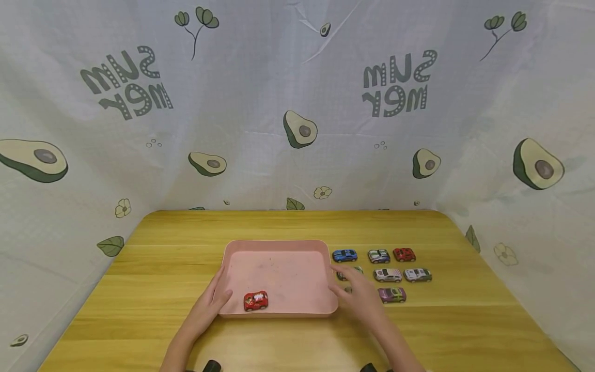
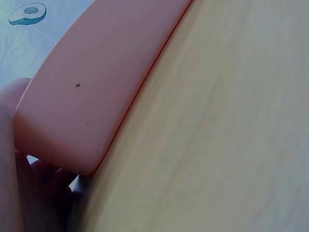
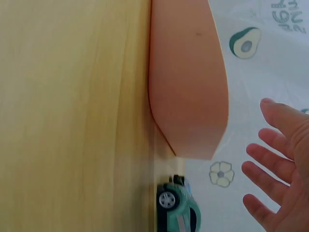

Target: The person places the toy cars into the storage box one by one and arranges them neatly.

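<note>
A shallow pink tray lies on the wooden table, with a red toy car inside near its front left. My left hand holds the tray's left side, thumb over the rim and fingers along the outer wall; the left wrist view shows the fingers behind the tray's corner. Beside the right side, my right hand has its fingers loosely spread, and in the right wrist view the hand holds nothing. A green toy car stands close to it, past the tray's corner.
To the tray's right are several toy cars, among them a blue car, a red car, a white car and a purple car. My right hand partly covers some. A patterned cloth hangs behind the table.
</note>
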`<action>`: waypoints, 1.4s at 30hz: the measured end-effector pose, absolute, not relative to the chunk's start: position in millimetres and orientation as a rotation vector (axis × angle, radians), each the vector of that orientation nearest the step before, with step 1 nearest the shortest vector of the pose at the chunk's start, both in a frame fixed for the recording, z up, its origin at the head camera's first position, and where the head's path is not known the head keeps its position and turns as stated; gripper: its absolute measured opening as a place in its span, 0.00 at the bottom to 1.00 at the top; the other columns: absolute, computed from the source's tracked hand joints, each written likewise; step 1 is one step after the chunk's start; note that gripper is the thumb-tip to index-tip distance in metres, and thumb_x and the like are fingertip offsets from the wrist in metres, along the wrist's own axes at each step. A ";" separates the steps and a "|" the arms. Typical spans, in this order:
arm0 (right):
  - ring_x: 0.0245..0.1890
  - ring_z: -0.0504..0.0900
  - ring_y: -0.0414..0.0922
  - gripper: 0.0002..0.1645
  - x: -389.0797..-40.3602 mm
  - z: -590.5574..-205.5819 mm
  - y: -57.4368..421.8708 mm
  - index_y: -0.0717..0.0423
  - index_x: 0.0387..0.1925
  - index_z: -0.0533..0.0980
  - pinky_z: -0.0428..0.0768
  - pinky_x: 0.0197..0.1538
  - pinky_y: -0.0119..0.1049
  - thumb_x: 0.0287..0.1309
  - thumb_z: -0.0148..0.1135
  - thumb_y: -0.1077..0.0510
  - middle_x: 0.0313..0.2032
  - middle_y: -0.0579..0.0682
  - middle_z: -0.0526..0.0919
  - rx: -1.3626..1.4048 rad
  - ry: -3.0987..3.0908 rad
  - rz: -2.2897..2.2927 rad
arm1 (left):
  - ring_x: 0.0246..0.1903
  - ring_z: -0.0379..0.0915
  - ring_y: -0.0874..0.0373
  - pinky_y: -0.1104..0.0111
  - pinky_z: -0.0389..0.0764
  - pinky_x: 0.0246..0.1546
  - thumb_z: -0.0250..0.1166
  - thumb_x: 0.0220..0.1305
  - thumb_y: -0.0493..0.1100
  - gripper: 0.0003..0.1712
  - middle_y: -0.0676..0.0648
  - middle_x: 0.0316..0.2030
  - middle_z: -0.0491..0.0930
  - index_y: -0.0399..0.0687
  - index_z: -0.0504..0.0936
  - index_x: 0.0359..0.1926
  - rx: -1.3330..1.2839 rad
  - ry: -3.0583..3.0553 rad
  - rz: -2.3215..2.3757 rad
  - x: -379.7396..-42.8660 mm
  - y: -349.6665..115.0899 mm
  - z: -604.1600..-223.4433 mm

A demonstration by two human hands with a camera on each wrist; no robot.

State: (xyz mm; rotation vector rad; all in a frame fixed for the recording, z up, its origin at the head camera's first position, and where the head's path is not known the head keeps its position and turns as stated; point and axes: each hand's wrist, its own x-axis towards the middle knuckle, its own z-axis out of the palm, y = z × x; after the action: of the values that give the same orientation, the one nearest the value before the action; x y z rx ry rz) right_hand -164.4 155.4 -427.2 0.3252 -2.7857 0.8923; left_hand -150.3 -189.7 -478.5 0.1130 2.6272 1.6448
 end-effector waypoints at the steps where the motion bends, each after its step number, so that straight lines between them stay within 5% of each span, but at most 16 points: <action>1: 0.54 0.74 0.54 0.27 -164.4 -426.5 158.3 0.54 0.54 0.73 0.73 0.56 0.53 0.50 0.65 0.53 0.54 0.55 0.77 0.326 -2.785 0.887 | 0.69 0.39 0.38 0.41 0.45 0.65 0.51 0.66 0.53 0.37 0.40 0.71 0.44 0.58 0.46 0.71 0.112 2.627 1.645 -150.3 -189.7 -478.4; 13: 0.54 0.74 0.58 0.29 -160.7 -420.9 187.5 0.56 0.54 0.72 0.70 0.56 0.58 0.48 0.66 0.55 0.53 0.59 0.76 0.322 -2.748 0.846 | 0.69 0.38 0.38 0.41 0.43 0.65 0.51 0.66 0.53 0.37 0.40 0.71 0.44 0.56 0.45 0.71 0.113 2.630 1.650 -151.7 -189.5 -479.4; 22: 0.50 0.76 0.59 0.30 -159.5 -425.9 213.4 0.57 0.56 0.70 0.81 0.43 0.47 0.50 0.65 0.56 0.54 0.61 0.75 0.274 -2.760 0.846 | 0.68 0.39 0.37 0.41 0.44 0.65 0.51 0.65 0.53 0.38 0.39 0.70 0.44 0.56 0.45 0.71 0.113 2.642 1.644 -153.1 -190.2 -482.2; 28: 0.56 0.70 0.62 0.31 -159.9 -429.3 233.6 0.60 0.57 0.69 0.68 0.56 0.60 0.51 0.64 0.56 0.55 0.63 0.73 0.248 -2.785 0.830 | 0.68 0.39 0.37 0.41 0.44 0.65 0.52 0.65 0.53 0.38 0.39 0.70 0.44 0.56 0.46 0.71 0.111 2.635 1.648 -152.6 -190.7 -482.7; 42: 0.59 0.60 0.68 0.33 -160.7 -423.3 283.4 0.63 0.61 0.62 0.60 0.56 0.67 0.59 0.55 0.50 0.60 0.69 0.63 0.138 -2.892 0.868 | 0.69 0.38 0.38 0.41 0.44 0.65 0.51 0.65 0.53 0.38 0.40 0.71 0.44 0.56 0.45 0.71 0.112 2.625 1.649 -153.7 -191.7 -483.4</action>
State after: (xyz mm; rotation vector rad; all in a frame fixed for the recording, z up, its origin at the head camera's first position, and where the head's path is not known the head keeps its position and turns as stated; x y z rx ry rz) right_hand -160.7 283.4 -423.3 0.1383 -2.8917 0.8680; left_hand -153.7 -191.7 -483.4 0.1116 2.6252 1.6490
